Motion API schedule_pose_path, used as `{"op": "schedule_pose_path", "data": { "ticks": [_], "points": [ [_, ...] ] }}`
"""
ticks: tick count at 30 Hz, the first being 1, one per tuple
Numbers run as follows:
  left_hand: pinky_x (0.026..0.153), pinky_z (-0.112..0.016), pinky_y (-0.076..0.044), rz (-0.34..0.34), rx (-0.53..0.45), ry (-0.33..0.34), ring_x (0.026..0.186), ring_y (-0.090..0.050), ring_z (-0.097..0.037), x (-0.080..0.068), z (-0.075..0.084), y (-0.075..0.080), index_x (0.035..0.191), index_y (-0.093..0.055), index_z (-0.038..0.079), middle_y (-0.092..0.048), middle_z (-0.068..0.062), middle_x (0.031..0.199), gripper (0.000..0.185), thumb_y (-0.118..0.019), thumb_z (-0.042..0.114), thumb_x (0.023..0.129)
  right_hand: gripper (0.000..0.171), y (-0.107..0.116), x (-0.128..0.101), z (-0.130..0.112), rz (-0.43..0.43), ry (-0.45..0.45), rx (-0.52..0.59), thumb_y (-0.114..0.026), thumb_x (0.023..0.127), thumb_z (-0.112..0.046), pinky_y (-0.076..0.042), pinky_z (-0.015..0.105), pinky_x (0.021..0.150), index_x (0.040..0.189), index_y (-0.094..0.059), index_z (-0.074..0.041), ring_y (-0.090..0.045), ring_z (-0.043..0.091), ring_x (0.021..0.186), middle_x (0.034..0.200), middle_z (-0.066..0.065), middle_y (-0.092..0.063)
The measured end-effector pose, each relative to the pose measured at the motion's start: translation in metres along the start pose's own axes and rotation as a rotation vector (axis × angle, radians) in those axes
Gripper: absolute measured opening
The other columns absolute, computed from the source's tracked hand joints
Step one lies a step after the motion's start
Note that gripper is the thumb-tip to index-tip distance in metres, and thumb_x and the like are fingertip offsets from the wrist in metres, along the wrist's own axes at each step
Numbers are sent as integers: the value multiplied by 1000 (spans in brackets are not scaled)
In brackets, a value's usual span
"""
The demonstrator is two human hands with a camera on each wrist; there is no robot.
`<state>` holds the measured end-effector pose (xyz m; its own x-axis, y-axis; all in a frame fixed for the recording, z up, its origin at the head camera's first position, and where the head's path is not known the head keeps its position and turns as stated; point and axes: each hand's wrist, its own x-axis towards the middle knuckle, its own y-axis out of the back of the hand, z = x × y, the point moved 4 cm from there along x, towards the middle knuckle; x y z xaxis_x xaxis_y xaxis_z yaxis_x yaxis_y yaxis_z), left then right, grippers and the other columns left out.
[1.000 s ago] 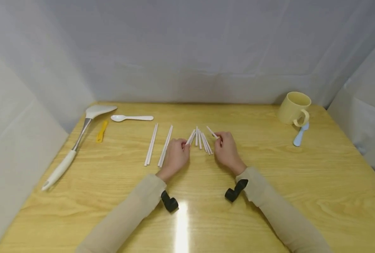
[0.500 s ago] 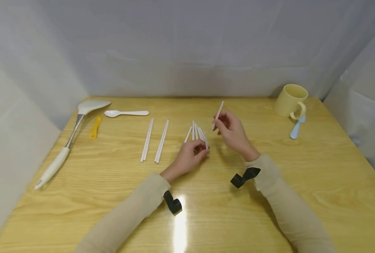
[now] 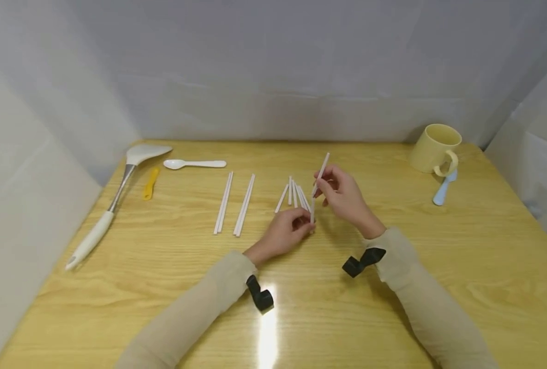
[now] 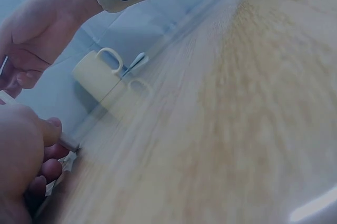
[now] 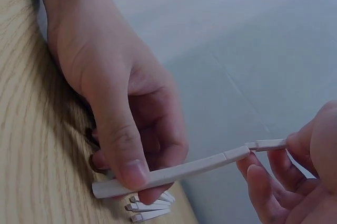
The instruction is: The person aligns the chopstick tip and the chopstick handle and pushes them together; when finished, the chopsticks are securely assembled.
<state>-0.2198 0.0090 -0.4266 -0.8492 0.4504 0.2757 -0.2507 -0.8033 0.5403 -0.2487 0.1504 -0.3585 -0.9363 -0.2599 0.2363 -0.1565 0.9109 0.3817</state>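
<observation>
**Both hands on one white chopstick**

Right hand [image 3: 344, 197] pinches the upper part of a white chopstick [image 3: 320, 175], fingers curled round it, stick tilted up off the table [image 3: 393, 307]. Left hand [image 3: 288, 233] pinches its lower end between thumb and fingers, right by the loose pile of chopsticks [image 3: 295, 193]. Two neat pairs [image 3: 234, 203] lie left of that. Mug [image 3: 433, 148] sits far right, ladle [image 3: 116, 197] and spoon [image 3: 194, 164] far left.
</observation>
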Motion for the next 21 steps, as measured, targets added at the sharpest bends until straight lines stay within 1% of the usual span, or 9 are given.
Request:
{"op": "schedule_pose_path", "data": {
  "ticks": [3, 9, 10, 12, 17, 21],
  "points": [
    [66, -21, -45, 9, 9, -13, 73, -56, -11, -1, 1, 0, 92, -67, 3, -67, -7, 83, 6, -65, 8, 89, 17, 1, -1, 0, -1, 0, 7, -47, 100, -5, -50, 26, 53, 109, -54, 7, -61, 11, 72, 96, 21, -58],
    [68, -21, -44, 26, 35, -25, 74, -57, -13, -3, 2, 2, 91, -66, 4, -68, -6, 85, 4, -65, 8, 90, 14, 0, -1, 1, -9, -4, 33, -45, 100, -4, -52, 34, 53, 107, -51, 7, -63, 27, 76, 94, 20, -55],
    [68, -21, -45, 25, 38, -23, 75, -57, -13, -4, 2, 2, 92, -66, 4, -68, -6, 85, 4, -65, 8, 90, 14, 0, -1, 1, -9, -4, 34, -45, 100, -3, -52, 33, 53, 107, -51, 7, -63, 28, 76, 94, 19, -55],
    [68, -21, -45, 21, 41, -20, 75, -58, -13, -3, 2, 2, 92, -66, 5, -68, -6, 85, 4, -65, 8, 90, 14, -1, -1, 1, -11, -2, 36, -45, 99, -3, -52, 34, 53, 107, -51, 7, -62, 28, 76, 94, 19, -54],
    [68, -22, -45, 13, 43, -10, 75, -58, -14, -4, 2, 1, 93, -66, 4, -68, -6, 85, 5, -65, 8, 90, 13, -2, -1, 1, -28, 16, 20, -46, 99, -2, -52, 36, 55, 108, -51, 7, -60, 21, 74, 94, 21, -55],
    [68, -21, -44, 16, 43, -18, 74, -57, -13, -3, 3, 2, 92, -66, 4, -68, -6, 85, 5, -65, 8, 90, 13, -3, 0, 2, -47, 36, -13, -48, 98, -2, -53, 36, 57, 107, -53, 7, -60, 25, 77, 94, 21, -56]
  ]
}}
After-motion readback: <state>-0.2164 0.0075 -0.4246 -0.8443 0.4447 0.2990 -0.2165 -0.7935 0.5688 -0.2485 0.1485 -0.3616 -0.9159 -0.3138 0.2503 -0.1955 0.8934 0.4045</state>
